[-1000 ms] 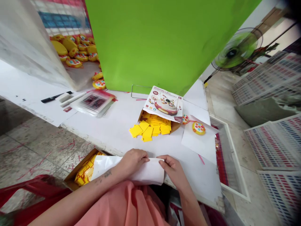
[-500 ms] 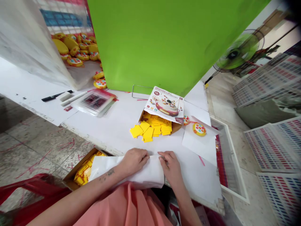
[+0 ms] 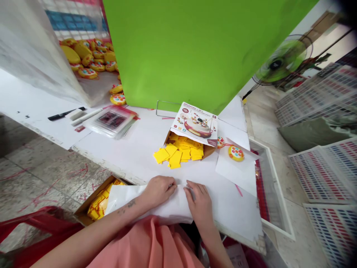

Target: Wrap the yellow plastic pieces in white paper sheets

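A white sheet or bag lies over the table's front edge and the lap. My left hand is closed on its upper edge, fingers curled. My right hand pinches the sheet's right end, thumb and fingers close together. Beyond the hands, yellow flat pieces spill from an open printed box lying on its side. To the right, a round yellow toy with coloured dots rests on white paper.
A box of yellow pieces stands below the table's left front edge. Clear bags, a black pen and a wire frame lie on the table. A green panel rises behind; a fan stands right.
My right hand has shifted slightly left along the white sheet, and its fingers lie flatter. The sheet's right end has moved a little left. My left hand has barely moved.
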`<state>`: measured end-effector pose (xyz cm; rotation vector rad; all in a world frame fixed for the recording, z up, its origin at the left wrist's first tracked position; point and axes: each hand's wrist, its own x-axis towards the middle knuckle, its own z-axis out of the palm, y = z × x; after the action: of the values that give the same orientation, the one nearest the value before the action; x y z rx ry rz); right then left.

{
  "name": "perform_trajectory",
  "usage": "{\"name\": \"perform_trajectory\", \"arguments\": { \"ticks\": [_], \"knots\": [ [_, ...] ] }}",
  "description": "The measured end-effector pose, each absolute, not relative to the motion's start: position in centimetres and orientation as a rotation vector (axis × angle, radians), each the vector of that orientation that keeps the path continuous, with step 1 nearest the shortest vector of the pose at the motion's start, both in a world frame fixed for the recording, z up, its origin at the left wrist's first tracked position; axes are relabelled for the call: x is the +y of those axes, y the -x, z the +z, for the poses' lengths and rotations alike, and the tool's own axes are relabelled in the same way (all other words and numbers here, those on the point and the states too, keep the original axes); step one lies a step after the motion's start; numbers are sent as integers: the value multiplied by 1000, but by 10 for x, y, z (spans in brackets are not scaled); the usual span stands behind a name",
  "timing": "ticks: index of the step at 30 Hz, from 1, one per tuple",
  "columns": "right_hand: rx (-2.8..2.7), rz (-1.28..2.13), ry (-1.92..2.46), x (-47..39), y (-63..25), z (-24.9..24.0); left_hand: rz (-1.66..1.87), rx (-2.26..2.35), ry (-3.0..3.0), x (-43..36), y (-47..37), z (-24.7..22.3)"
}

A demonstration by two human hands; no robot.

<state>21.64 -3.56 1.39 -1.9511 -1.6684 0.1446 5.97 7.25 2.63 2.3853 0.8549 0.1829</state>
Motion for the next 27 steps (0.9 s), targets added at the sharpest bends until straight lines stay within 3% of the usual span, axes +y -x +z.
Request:
{"name": "perform_trajectory", "arguments": {
  "ticks": [12,27],
  "knots": [
    [-1483,347,1969,-33,-217,23,174,886,-2457,68,-54,32],
    [-2009,33,1949,78,-223,37,257,797,-2514,67,-44,23]
  ]
}}
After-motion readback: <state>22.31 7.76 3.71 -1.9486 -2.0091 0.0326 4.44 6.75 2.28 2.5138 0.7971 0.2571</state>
